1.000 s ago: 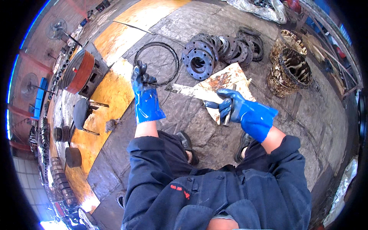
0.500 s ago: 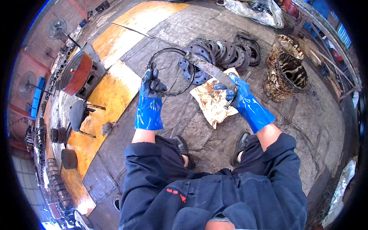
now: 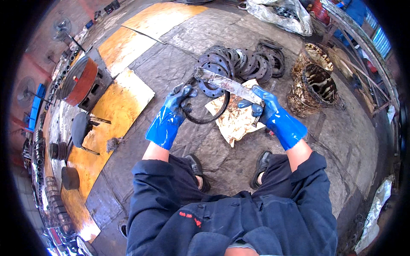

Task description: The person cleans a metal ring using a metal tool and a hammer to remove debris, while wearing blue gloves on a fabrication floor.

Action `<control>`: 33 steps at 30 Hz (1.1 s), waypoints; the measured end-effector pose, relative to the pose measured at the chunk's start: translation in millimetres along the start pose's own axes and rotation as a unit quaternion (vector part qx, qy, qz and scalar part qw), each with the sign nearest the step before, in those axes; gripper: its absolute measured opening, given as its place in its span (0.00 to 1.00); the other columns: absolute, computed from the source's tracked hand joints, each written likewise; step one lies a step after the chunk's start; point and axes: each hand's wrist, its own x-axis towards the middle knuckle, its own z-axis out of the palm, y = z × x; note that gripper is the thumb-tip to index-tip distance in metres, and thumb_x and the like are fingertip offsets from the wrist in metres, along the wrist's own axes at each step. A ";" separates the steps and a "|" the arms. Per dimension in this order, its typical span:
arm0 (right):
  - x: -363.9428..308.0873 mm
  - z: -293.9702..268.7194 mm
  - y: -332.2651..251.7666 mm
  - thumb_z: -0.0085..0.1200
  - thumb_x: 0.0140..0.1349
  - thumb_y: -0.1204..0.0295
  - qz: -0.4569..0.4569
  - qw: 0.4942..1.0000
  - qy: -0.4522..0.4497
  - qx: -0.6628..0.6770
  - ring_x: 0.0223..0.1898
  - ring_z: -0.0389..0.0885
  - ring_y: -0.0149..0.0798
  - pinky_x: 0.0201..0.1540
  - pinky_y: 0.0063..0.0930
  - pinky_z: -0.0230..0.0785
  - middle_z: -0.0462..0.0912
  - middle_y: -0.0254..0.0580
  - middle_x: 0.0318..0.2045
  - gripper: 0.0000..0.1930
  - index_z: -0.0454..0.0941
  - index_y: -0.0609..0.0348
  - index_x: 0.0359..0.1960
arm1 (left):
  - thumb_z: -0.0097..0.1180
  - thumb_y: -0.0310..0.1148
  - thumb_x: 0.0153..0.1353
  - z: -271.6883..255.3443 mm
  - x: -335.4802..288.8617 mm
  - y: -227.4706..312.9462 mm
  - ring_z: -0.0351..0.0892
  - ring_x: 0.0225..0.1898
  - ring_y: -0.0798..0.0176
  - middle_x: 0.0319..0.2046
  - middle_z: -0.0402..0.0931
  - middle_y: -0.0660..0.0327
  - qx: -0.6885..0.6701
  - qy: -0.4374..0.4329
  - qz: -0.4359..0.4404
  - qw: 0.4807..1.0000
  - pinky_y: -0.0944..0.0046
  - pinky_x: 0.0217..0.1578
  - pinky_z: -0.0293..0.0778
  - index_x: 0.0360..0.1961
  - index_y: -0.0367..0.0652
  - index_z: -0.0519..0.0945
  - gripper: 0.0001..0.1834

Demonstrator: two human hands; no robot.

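Note:
In blue rubber gloves, both my hands work in front of me above the floor. My left hand point(image 3: 177, 100) is closed round the left side of a thin dark ring point(image 3: 204, 122), which it holds up in the air. My right hand point(image 3: 267, 106) grips a long flat metal blade point(image 3: 230, 86), smeared with dark grime. The blade's far end reaches across to the upper part of the ring; whether it touches is unclear. Beneath the blade lies a stained, cream-coloured cloth point(image 3: 235, 123). Behind the ring, a dark flange with bolt holes point(image 3: 212, 88) leans against several others.
Two grimy buckets point(image 3: 321, 87) stand at the right, before a metal frame point(image 3: 363, 40). A small stool point(image 3: 80, 129) and a reddish drum-like part point(image 3: 84, 81) are at the left, near yellow floor sheets point(image 3: 128, 94). A plastic sack point(image 3: 282, 15) lies at the far side.
The ring has tilted and dropped lower, and my left hand has turned with it. The blade has shifted slightly left, its far end still by the ring's top.

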 end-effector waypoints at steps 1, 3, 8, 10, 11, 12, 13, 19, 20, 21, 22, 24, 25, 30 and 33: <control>2.4 -3.0 -1.7 0.45 0.65 0.54 0.034 0.998 -0.047 0.032 0.10 0.64 0.23 0.13 0.17 0.57 0.82 0.59 0.35 0.20 0.71 0.52 0.53 | 0.55 0.33 0.63 6.3 -1.9 -3.8 0.61 0.14 0.79 0.28 0.79 0.63 0.062 -0.003 -0.002 0.998 0.76 0.14 0.55 0.50 0.40 0.74 0.16; 5.6 -26.3 -11.2 0.45 0.65 0.53 0.085 0.984 -0.121 0.098 0.10 0.65 0.22 0.13 0.18 0.59 0.82 0.59 0.37 0.22 0.70 0.53 0.54 | 0.56 0.31 0.61 17.2 8.7 -18.5 0.62 0.14 0.77 0.29 0.81 0.60 0.195 0.005 0.037 0.980 0.75 0.13 0.55 0.48 0.40 0.75 0.14; 21.1 -96.8 -44.9 0.43 0.67 0.56 -0.131 0.984 0.086 0.089 0.13 0.70 0.27 0.16 0.20 0.65 0.82 0.59 0.37 0.19 0.71 0.58 0.49 | 0.57 0.31 0.58 25.0 10.8 -26.7 0.74 0.25 0.73 0.28 0.80 0.66 0.529 0.050 -0.001 0.847 0.71 0.25 0.70 0.47 0.45 0.79 0.15; 12.5 -148.1 -57.6 0.45 0.66 0.56 -0.262 0.939 0.207 -0.086 0.17 0.73 0.29 0.19 0.20 0.68 0.84 0.54 0.35 0.17 0.75 0.57 0.44 | 0.59 0.31 0.56 7.6 18.0 -36.2 0.75 0.27 0.71 0.29 0.80 0.64 0.517 0.018 0.100 0.850 0.68 0.29 0.72 0.47 0.44 0.79 0.16; 12.7 -170.2 -61.8 0.47 0.66 0.59 -0.293 0.892 0.313 -0.146 0.19 0.76 0.31 0.20 0.23 0.69 0.84 0.49 0.33 0.14 0.76 0.57 0.40 | 0.60 0.31 0.55 6.9 17.2 -32.5 0.76 0.29 0.69 0.30 0.80 0.63 0.538 0.035 0.089 0.838 0.67 0.31 0.73 0.47 0.44 0.79 0.17; 17.7 -204.9 -61.1 0.49 0.66 0.59 -0.360 0.841 0.364 -0.173 0.22 0.77 0.31 0.22 0.26 0.70 0.83 0.44 0.30 0.14 0.77 0.58 0.37 | 0.61 0.31 0.54 -0.2 19.9 -35.7 0.77 0.30 0.68 0.30 0.80 0.62 0.553 0.032 0.123 0.823 0.67 0.33 0.73 0.46 0.43 0.79 0.17; 14.1 -227.0 -65.3 0.50 0.65 0.60 -0.340 0.761 0.415 -0.365 0.24 0.78 0.37 0.28 0.32 0.73 0.82 0.44 0.29 0.13 0.76 0.59 0.38 | 0.61 0.31 0.54 -12.5 18.6 -34.8 0.78 0.32 0.67 0.31 0.80 0.61 0.572 0.043 0.155 0.804 0.66 0.34 0.74 0.46 0.43 0.79 0.17; -16.3 -292.0 -70.3 0.42 0.63 0.67 0.012 0.414 0.494 -0.765 0.39 0.83 0.52 0.39 0.49 0.74 0.82 0.53 0.39 0.14 0.75 0.56 0.46 | 0.63 0.31 0.55 -19.6 20.6 -32.1 0.77 0.34 0.70 0.33 0.81 0.61 0.522 0.078 0.117 0.841 0.68 0.37 0.74 0.46 0.42 0.79 0.17; -14.4 -288.0 -69.5 0.41 0.63 0.69 0.044 0.392 0.468 -0.791 0.38 0.83 0.52 0.37 0.48 0.75 0.83 0.53 0.38 0.14 0.74 0.56 0.47 | 0.63 0.31 0.55 -25.6 23.5 -32.3 0.77 0.34 0.70 0.33 0.81 0.61 0.517 0.079 0.114 0.845 0.69 0.37 0.74 0.47 0.42 0.79 0.17; -14.5 -284.8 -67.6 0.41 0.63 0.69 0.039 0.385 0.465 -0.796 0.38 0.84 0.51 0.37 0.48 0.75 0.83 0.52 0.39 0.14 0.75 0.56 0.47 | 0.64 0.30 0.55 -30.8 25.0 -33.2 0.77 0.34 0.71 0.33 0.81 0.62 0.511 0.079 0.111 0.849 0.70 0.36 0.74 0.47 0.41 0.79 0.17; -16.4 -281.9 -62.6 0.41 0.63 0.69 0.035 0.378 0.462 -0.802 0.38 0.84 0.50 0.37 0.48 0.76 0.83 0.52 0.39 0.14 0.75 0.56 0.46 | 0.64 0.28 0.54 -35.8 27.2 -34.1 0.77 0.34 0.72 0.34 0.81 0.62 0.476 0.065 0.121 0.869 0.71 0.36 0.74 0.46 0.40 0.79 0.17; -26.9 -268.2 -61.4 0.41 0.62 0.70 0.035 0.378 0.444 -0.812 0.39 0.83 0.52 0.39 0.48 0.75 0.83 0.52 0.40 0.14 0.76 0.57 0.45 | 0.64 0.26 0.54 -42.9 32.3 -38.0 0.77 0.34 0.71 0.34 0.81 0.62 0.475 0.072 0.129 0.867 0.71 0.36 0.74 0.46 0.41 0.79 0.16; -32.7 -262.0 -62.2 0.41 0.62 0.70 0.035 0.382 0.426 -0.819 0.40 0.83 0.52 0.40 0.48 0.75 0.83 0.52 0.40 0.14 0.77 0.58 0.44 | 0.64 0.26 0.54 -46.2 35.1 -39.9 0.77 0.34 0.71 0.34 0.81 0.62 0.474 0.077 0.133 0.867 0.72 0.36 0.74 0.46 0.41 0.79 0.16; -68.6 -229.7 -73.4 0.46 0.60 0.69 -0.036 0.376 0.362 -0.852 0.38 0.82 0.52 0.38 0.47 0.74 0.83 0.53 0.37 0.13 0.77 0.61 0.42 | 0.56 0.19 0.57 -71.4 41.3 -24.8 0.80 0.35 0.68 0.36 0.81 0.58 0.266 -0.020 0.147 0.953 0.71 0.35 0.74 0.44 0.36 0.79 0.12; -83.0 -214.2 -79.6 0.48 0.61 0.66 -0.082 0.650 0.322 -0.683 0.28 0.80 0.42 0.30 0.37 0.72 0.84 0.49 0.35 0.13 0.77 0.59 0.43 | 0.58 0.25 0.59 -43.6 16.2 -7.8 0.82 0.40 0.53 0.43 0.79 0.49 0.123 0.027 0.137 0.983 0.58 0.37 0.79 0.47 0.35 0.77 0.14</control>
